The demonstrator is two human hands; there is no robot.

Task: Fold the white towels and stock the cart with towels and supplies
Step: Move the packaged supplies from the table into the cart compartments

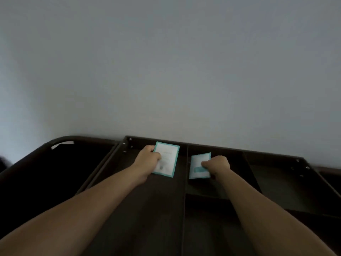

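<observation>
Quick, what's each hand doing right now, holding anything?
Left hand: grips a white packet with teal border.
Right hand: grips a smaller teal-and-white packet.

Plain pale grey wall [166,61], dim light

2 pkts [167,159] [199,168], 2 grips [147,160] [219,165], 1 cart [156,209]

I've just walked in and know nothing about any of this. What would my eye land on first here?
The brightest things are two white, teal-edged packets against the dark cart. The left hand holds the left packet over the left compartment, and the right hand holds the right packet just past the divider. A plain grey wall fills the upper view.
</observation>
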